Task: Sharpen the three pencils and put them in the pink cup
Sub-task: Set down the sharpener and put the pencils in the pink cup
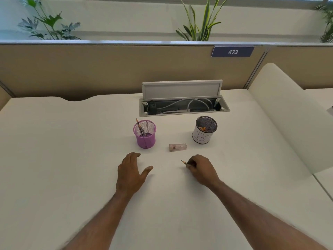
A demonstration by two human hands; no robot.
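1. A white desk [72, 159] fills the view, with a tan partition along its far edge and a leafy plant [48, 22] behind the partition at far left.
2. The left hand [132, 170] lies palm down low over the desk, near the person's side of the cup. Its fingers are straight and close together, the thumb is spread out to the right, and it holds nothing.
3. The pink cup [145, 134], a mesh pot, stands upright just beyond that hand. Two pencils [140, 128] lean inside it against the left rim, points up.
4. A small clear sharpener [177, 147] lies on its side on the desk, between the pink cup and the dark cup and apart from both hands.
5. The right hand [201, 170] rests on the desk near the sharpener, fingers curled round the third pencil [185, 163]. Its sharpened point sticks out towards the upper left.
6. A black mesh cup [205, 130] wrapped in white paper stands upright to the right, with orange shavings [203, 128] inside.
7. Behind the cups, a cable tray [183, 105] is sunk into the desk, its lid raised and white cables showing.
8. A blue sign [232, 51] reading 473 hangs on the partition.
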